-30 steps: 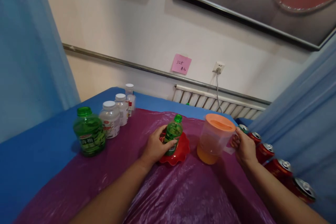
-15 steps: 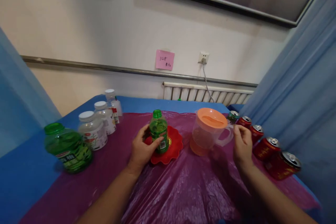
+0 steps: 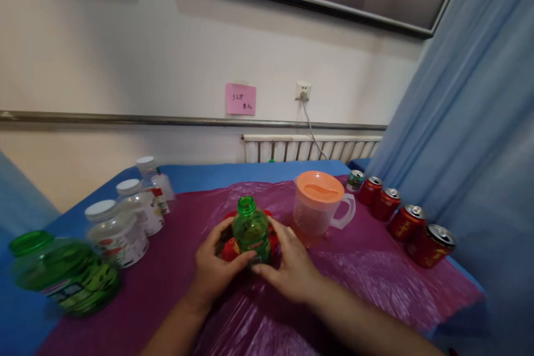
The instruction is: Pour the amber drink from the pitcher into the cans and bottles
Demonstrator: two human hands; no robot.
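A green see-through bottle (image 3: pixel 249 228) stands upright between my two hands, its mouth uncapped. My left hand (image 3: pixel 214 261) curves round its left side with the thumb across the front. From the right, my right hand (image 3: pixel 292 258) closes on the same bottle, thumb low near the label. Partly covered by the bottle and fingers is a red scalloped plate (image 3: pixel 230 251); whether the bottle touches it, I cannot tell. Just right of my right hand is a clear pitcher (image 3: pixel 312 216) with an orange lid and a little orange liquid at its base.
Along the left stand a larger green bottle (image 3: pixel 69 275) and several clear jars with white caps (image 3: pixel 119 236). Several drink cans (image 3: pixel 406 223) line the right side by a blue curtain (image 3: pixel 471 139). A crinkled purple plastic sheet (image 3: pixel 375 283) covers the blue table (image 3: pixel 200 177).
My right hand has moved left from beside the pitcher's handle onto the green bottle. The bottle is nearer to me, now between both hands. The view has shifted right.
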